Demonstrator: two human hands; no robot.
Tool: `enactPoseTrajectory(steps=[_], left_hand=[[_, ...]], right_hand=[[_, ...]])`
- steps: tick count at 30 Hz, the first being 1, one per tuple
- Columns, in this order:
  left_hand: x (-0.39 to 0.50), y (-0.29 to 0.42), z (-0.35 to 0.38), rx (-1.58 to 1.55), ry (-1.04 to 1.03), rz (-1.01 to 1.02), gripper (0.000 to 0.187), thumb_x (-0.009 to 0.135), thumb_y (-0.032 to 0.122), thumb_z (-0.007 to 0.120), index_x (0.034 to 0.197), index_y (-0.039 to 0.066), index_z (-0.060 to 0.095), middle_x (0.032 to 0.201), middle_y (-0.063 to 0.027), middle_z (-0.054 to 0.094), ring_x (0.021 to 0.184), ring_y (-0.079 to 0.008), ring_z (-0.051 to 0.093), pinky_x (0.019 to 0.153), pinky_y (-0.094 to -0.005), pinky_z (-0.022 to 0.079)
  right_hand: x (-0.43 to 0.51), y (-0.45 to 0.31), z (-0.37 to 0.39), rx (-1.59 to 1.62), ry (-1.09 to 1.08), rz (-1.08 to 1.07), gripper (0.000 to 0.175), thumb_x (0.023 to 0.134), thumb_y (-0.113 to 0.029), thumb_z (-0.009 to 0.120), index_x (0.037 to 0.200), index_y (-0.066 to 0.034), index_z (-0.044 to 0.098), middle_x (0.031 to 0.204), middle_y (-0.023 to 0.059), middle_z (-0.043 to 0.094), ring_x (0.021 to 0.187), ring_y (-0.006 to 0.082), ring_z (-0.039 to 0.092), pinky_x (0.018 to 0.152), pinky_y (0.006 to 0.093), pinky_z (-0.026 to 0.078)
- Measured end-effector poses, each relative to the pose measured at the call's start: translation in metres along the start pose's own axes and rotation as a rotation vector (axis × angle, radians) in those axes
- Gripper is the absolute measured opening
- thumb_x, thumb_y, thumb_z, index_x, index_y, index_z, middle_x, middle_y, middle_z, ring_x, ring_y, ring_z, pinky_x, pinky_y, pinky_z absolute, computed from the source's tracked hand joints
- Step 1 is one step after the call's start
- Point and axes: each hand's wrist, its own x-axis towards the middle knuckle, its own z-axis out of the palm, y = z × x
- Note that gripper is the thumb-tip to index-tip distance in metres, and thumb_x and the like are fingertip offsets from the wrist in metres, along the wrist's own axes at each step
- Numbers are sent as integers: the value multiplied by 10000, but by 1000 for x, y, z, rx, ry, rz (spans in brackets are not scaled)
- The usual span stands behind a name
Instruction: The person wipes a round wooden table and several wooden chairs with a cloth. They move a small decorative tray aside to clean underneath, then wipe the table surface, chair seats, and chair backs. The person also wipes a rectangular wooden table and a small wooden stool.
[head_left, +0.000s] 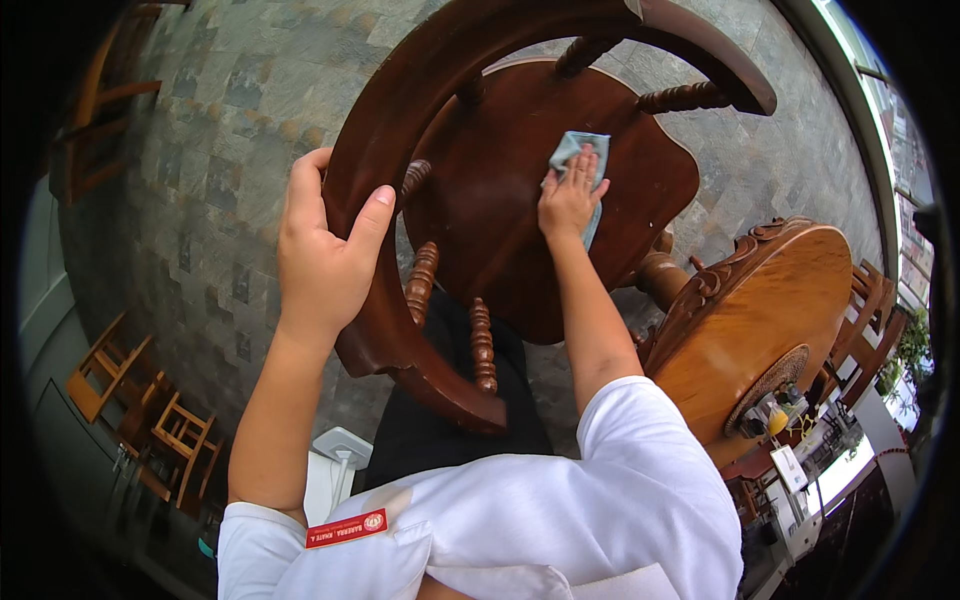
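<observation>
A dark wooden captain's chair stands before me, its curved backrest rail (420, 67) held up by turned spindles (484, 345). My left hand (330, 247) grips this rail on its left side, the thumb over the top and the fingers around the outer edge. On the polished chair seat (480, 210), my right hand (574, 191) lies flat with its fingers spread a little. Under that palm is a folded light blue-green cloth (596, 142), pressed against the wood. Part of the cloth is hidden by the hand, and one end shows beside the wrist.
To the right stands a round wooden table (765, 322) with a carved edge, bearing a woven placemat (772, 390) and small items. Wooden chairs (184, 442) are at the lower left, more wooden furniture (97, 127) at the upper left. Stone-look tiles (247, 150) cover the floor.
</observation>
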Motion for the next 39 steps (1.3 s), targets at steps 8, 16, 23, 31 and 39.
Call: enactPoseTrajectory(steps=[8,16,23,31,39], left_hand=[[1,0,1,9,0,-34,388,852,137,636,1162,-23,465,996,-120,617,885,-175,604,790,-293,478],[2,1,1,45,-11,17,378,852,133,630,1152,-28,466,992,-122,609,876,-175,592,794,-293,470],[3,1,0,6,-25,-45,381,849,131,631,1154,-27,467,1030,-132,592,904,-183,584,802,-301,467],[2,1,0,5,-44,-52,404,865,101,607,1206,-21,429,1057,-117,586,938,-167,574,834,-289,457],[-1,0,3,55,-20,-71,408,871,91,605,1224,-19,430,1093,-116,569,984,-158,548,879,-285,432]], right_hand=[[25,-7,3,-25,-111,-537,673,769,-300,563,1401,-151,381,1496,2,303,1382,143,263,1142,474,78],[101,42,16,46,133,98,586,888,-316,416,1427,-105,323,1526,40,232,1403,194,213,1110,526,103],[-172,-13,-15,222,-276,286,732,866,-363,453,1448,4,204,1531,183,139,1423,318,118,1116,524,24],[-70,55,5,-93,1,132,653,917,-315,390,1429,48,209,1526,201,132,1418,333,122,1120,509,90],[114,87,6,-40,367,366,544,919,-427,389,1434,-271,315,1505,188,207,1394,336,197,1093,585,105]])
